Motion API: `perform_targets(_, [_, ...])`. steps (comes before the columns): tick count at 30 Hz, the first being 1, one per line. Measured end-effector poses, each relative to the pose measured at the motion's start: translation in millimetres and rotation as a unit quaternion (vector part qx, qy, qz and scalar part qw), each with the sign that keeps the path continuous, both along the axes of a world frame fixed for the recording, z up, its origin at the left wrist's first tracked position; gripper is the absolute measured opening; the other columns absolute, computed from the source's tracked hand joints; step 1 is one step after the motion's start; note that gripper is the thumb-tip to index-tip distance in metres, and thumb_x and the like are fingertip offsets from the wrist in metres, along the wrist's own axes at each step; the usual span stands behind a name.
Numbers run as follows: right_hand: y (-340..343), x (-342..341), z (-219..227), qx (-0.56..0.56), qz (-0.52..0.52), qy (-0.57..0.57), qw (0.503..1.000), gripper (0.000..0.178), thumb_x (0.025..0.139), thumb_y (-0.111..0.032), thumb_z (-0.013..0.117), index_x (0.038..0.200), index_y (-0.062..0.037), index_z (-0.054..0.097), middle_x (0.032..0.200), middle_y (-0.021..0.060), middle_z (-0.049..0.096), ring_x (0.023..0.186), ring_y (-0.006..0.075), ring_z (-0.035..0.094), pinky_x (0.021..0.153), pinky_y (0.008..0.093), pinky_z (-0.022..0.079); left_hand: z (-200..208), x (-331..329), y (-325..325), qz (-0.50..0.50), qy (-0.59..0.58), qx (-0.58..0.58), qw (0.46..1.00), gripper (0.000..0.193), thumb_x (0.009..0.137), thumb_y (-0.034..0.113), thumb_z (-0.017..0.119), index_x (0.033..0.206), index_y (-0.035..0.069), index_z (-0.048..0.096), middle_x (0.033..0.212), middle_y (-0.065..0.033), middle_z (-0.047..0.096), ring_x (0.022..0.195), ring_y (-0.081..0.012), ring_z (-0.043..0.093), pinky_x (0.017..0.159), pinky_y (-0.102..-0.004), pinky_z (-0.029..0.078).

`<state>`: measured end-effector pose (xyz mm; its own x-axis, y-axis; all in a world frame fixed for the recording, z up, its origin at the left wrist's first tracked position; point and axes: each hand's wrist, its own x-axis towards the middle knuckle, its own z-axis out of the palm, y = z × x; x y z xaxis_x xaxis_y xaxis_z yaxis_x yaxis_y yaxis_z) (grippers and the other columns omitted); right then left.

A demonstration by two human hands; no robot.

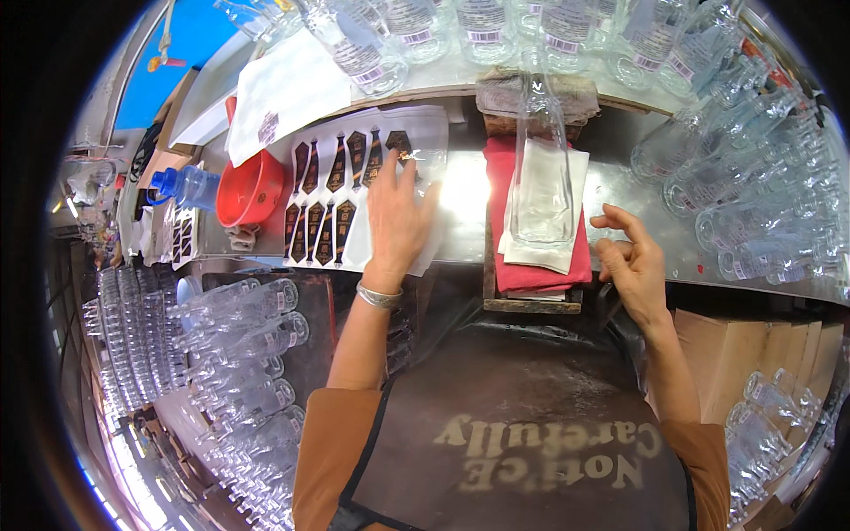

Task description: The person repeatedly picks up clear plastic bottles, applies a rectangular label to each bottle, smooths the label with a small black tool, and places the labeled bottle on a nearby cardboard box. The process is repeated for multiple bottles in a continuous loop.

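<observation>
My left hand [398,221], a silver bangle at its wrist, is over a white sheet [361,248] of dark necktie-shaped labels [336,164]. Its fingers are spread, with the tips at a label in the upper right of the sheet; whether they grip its edge is not clear. A clear glass bottle [542,199] lies with its neck pointing away from me on a folded white cloth [571,252]. Beneath that is a red cloth [580,273] on a wooden stand [531,306]. To the right of the bottle, my right hand [633,265] hovers empty, fingers loosely bent and apart.
Several labelled glass bottles [482,31] stand along the back ledge, and more bottles [735,186] lie at the right. A red bowl [251,190] and a blue-capped bottle [190,188] are left of the sheet. Stacked bottles [243,354] fill the lower left; cartons [744,354] stand lower right.
</observation>
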<state>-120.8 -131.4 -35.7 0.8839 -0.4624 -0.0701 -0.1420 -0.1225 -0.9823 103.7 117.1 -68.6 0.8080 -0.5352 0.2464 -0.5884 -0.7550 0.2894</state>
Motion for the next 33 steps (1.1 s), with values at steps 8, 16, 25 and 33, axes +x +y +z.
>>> perform_targets(8, [-14, -13, -15, -0.004, -0.013, 0.004, 1.000, 0.037, 0.100, -0.013, 0.061, 0.132, 0.0029, 0.056, 0.109, 0.0094, 0.068, 0.063, 0.0037, 0.051, 0.056, 0.0195, 0.044, 14, -44, 90, -0.046, -0.008, 0.142, 0.989, 0.049, 0.090, 0.029, 0.070, 0.133, 0.007, 0.061, 0.151, -0.0231, 0.043, 0.142, -0.0369, 0.038, 0.116, -0.0578, 0.025])
perform_targets(16, [-4, -5, -1, -0.060, -0.003, -0.024, 0.998, 0.029, 0.097, -0.009, 0.064, 0.122, 0.0032, 0.063, 0.097, 0.0080, 0.071, 0.064, 0.0038, 0.057, 0.056, 0.0209, 0.047, 12, -34, 31, -0.022, 0.034, -0.022, 0.999, 0.028, 0.089, 0.015, 0.068, 0.112, 0.000, 0.064, 0.108, -0.0186, 0.061, 0.101, -0.0361, 0.060, 0.085, -0.0437, 0.050])
perform_targets(25, [-18, -25, -23, -0.108, -0.003, 0.008, 0.994, 0.027, 0.099, -0.010, 0.062, 0.123, 0.0022, 0.063, 0.098, 0.0077, 0.072, 0.061, 0.0031, 0.052, 0.054, 0.0196, 0.043, 15, -55, 93, 0.022, -0.023, 0.154, 0.988, 0.054, 0.090, 0.024, 0.070, 0.132, -0.005, 0.054, 0.130, -0.0223, 0.059, 0.119, -0.0361, 0.056, 0.100, -0.0441, 0.043])
perform_targets(33, [-4, -6, -2, -0.118, -0.001, -0.026, 0.993, 0.029, 0.092, -0.006, 0.069, 0.120, 0.0015, 0.065, 0.095, 0.0058, 0.071, 0.058, 0.0047, 0.052, 0.055, 0.0220, 0.043, 6, -52, 42, -0.018, -0.008, 0.064, 0.998, 0.054, 0.086, 0.031, 0.073, 0.128, 0.000, 0.058, 0.125, -0.0182, 0.056, 0.116, -0.0354, 0.053, 0.096, -0.0456, 0.042])
